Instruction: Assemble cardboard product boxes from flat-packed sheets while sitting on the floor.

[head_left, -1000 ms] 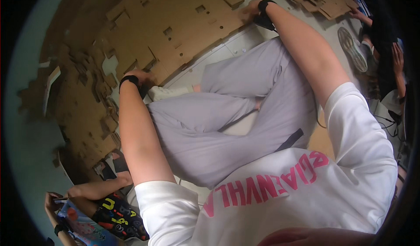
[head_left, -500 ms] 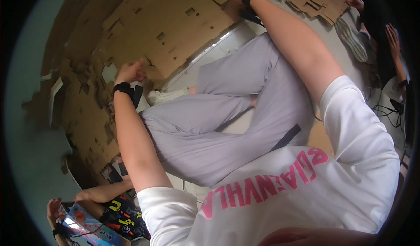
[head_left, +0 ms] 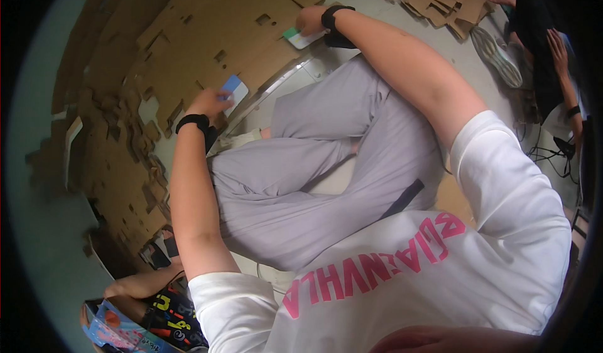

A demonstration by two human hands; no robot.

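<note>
My left hand [head_left: 210,103] pinches a flat blue-and-white card [head_left: 236,90] over the near edge of a large brown cardboard sheet [head_left: 195,45]. Farther right, my right hand [head_left: 310,20] has a green-and-white card [head_left: 304,39] under its fingers, above the same edge. Its fingertips are partly hidden, but the card moves with the hand's grip. Both cards are slightly blurred. Each wrist wears a black band. My crossed legs in grey trousers [head_left: 314,164] lie below the two hands.
More cut cardboard pieces [head_left: 433,4] are stacked at the far right, and others [head_left: 119,183] lie at left. A person in black [head_left: 534,26] sits at the right near a shoe [head_left: 496,58] and cables [head_left: 553,155]. Another person's leg [head_left: 138,277] and a colourful box [head_left: 119,328] are lower left.
My right hand has moved left along the cardboard edge, and my left hand has shifted right. A card now shows in each hand; neither was visible before.
</note>
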